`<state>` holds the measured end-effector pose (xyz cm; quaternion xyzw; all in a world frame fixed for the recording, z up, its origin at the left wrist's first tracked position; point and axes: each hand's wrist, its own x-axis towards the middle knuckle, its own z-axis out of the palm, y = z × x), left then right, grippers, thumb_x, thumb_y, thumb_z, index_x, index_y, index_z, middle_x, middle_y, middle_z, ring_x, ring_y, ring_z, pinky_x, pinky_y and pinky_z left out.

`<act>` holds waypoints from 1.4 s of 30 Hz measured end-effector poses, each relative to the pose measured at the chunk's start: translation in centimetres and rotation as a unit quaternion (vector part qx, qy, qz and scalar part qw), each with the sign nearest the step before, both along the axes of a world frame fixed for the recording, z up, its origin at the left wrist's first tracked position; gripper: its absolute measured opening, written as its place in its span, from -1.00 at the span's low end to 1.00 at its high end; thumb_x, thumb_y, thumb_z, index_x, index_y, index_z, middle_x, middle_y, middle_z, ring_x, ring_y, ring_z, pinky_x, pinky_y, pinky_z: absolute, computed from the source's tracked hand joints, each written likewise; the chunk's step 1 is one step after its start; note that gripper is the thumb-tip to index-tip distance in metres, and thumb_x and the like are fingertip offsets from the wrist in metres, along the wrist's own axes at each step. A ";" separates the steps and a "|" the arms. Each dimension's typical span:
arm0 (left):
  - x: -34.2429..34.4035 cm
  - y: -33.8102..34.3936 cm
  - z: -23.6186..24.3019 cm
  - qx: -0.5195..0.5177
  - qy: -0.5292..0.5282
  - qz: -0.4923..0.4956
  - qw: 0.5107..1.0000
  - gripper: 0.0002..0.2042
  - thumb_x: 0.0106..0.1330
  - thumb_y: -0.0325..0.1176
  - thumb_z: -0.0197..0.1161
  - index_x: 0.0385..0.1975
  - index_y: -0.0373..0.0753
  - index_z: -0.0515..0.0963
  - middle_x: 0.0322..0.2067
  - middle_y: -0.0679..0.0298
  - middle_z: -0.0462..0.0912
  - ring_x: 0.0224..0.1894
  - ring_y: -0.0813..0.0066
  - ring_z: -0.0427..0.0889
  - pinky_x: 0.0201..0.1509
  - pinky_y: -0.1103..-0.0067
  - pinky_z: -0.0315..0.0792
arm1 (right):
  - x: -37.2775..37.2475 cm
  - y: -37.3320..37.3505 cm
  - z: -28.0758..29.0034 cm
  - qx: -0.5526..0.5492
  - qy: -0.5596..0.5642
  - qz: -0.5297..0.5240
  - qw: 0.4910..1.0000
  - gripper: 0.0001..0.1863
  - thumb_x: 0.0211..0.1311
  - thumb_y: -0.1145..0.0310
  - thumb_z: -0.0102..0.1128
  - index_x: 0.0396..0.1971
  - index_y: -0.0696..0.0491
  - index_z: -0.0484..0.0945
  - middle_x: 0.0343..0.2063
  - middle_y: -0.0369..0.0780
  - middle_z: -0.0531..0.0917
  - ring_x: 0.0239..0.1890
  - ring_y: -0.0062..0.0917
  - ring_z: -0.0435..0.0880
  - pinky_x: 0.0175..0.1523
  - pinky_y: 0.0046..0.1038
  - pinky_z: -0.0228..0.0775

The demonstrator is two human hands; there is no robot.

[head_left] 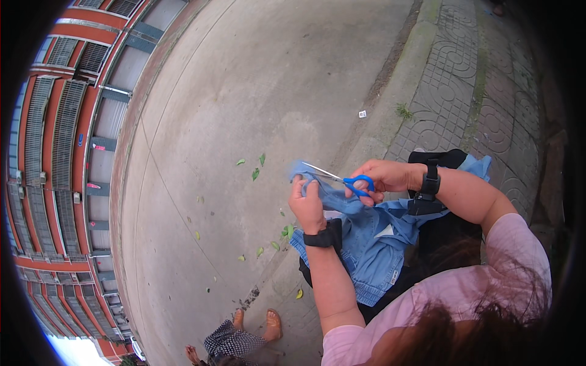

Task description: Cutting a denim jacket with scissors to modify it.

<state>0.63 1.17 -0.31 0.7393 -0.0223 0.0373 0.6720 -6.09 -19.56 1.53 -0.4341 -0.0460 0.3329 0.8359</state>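
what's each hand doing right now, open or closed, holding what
Left hand: closed, pinching light-blue cloth between thumb and fingers.
Right hand: closed on the blue-handled scissors.

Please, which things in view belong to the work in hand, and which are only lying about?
In the work:
blue-handled scissors, in the right fingers
light-blue denim garment, gripped by the left fingers

Only lying about:
green leaves
small white scrap
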 end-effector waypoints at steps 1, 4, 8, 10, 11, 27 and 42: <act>0.0 0.1 0.0 -0.046 0.044 -0.015 0.998 -0.90 0.10 -0.51 0.16 -0.45 -0.42 0.52 0.01 -0.04 0.47 -0.14 0.42 0.53 -0.07 0.61 0.37 | 0.0 0.0 0.0 0.002 -0.001 0.001 1.000 -0.60 0.16 0.16 0.18 -0.20 0.22 0.51 -0.62 -0.17 0.58 -0.71 -0.68 0.42 -0.59 -0.67 0.23; 0.1 0.4 0.2 -0.144 0.147 -0.053 0.977 -0.86 0.19 -0.49 0.08 -0.34 -0.40 0.52 -0.18 0.13 0.55 -0.18 0.47 0.52 -0.10 0.58 0.39 | 0.0 0.1 0.0 -0.019 -0.009 -0.002 1.000 -0.60 0.15 0.16 0.19 -0.20 0.21 0.52 -0.62 -0.18 0.59 -0.70 -0.68 0.43 -0.58 -0.68 0.23; -0.2 -0.4 1.5 -0.173 0.177 -0.092 0.965 -0.80 0.28 -0.41 0.00 -0.24 -0.37 0.50 -0.29 0.20 0.55 -0.23 0.46 0.54 -0.13 0.55 0.41 | -0.1 0.2 0.0 -0.042 -0.023 0.005 0.999 -0.62 0.14 0.18 0.19 -0.20 0.20 0.52 -0.62 -0.19 0.59 -0.70 -0.69 0.44 -0.57 -0.68 0.24; -0.2 -0.5 1.6 -0.191 0.175 -0.095 0.961 -0.78 0.31 -0.40 -0.02 -0.19 -0.39 0.48 -0.26 0.20 0.56 -0.21 0.46 0.54 -0.10 0.56 0.41 | -0.1 0.3 0.1 -0.051 -0.028 0.010 0.998 -0.62 0.14 0.19 0.19 -0.20 0.20 0.52 -0.62 -0.19 0.59 -0.69 -0.70 0.44 -0.57 -0.68 0.24; 0.0 -0.2 1.0 -0.201 0.174 -0.089 0.960 -0.77 0.32 -0.40 -0.02 -0.16 -0.41 0.47 -0.24 0.19 0.57 -0.19 0.48 0.54 -0.08 0.57 0.40 | -0.1 0.3 0.2 -0.051 -0.029 0.010 0.998 -0.63 0.14 0.19 0.19 -0.20 0.20 0.53 -0.62 -0.19 0.59 -0.69 -0.70 0.44 -0.57 -0.69 0.24; -0.1 -0.2 0.6 -0.143 0.113 0.002 0.983 -0.83 0.30 -0.43 0.09 -0.24 -0.40 0.50 -0.38 0.32 0.57 -0.38 0.65 0.50 -0.31 0.68 0.38 | -0.3 0.4 0.2 -0.066 -0.025 0.013 0.997 -0.65 0.11 0.21 0.18 -0.21 0.17 0.53 -0.63 -0.20 0.60 -0.69 -0.71 0.42 -0.56 -0.69 0.21; -0.5 -0.7 1.0 0.028 0.055 0.033 0.998 -0.72 0.23 -0.49 0.14 -0.11 -0.53 0.48 -0.21 0.13 0.59 -0.19 0.50 0.55 -0.10 0.61 0.41 | -0.3 0.5 0.0 -0.089 -0.035 0.014 0.995 -0.66 0.10 0.14 0.17 -0.26 0.09 0.60 -0.61 -0.21 0.61 -0.72 -0.72 0.40 -0.59 -0.71 0.18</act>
